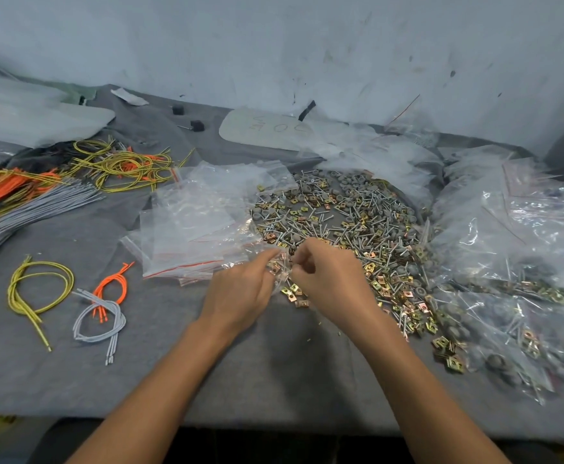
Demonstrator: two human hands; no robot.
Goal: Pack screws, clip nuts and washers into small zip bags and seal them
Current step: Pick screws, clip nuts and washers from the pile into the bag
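A wide heap of silver screws, brass clip nuts and grey washers (347, 222) covers the middle of the grey table. A stack of empty small zip bags (193, 222) lies to its left. My left hand (243, 293) and my right hand (327, 279) meet at the heap's near edge, and both pinch one small clear zip bag (282, 267) that holds a few clip nuts. My right fingers are curled at the bag's mouth. What else is in the bag is hidden by my fingers.
Filled bags (508, 279) pile up at the right. Loose clip nuts (447, 353) spill toward the front edge. Yellow, orange and grey cords (99, 313) lie at the left, with larger cord bundles (39, 185) behind. A marked plastic piece (267, 128) sits by the wall.
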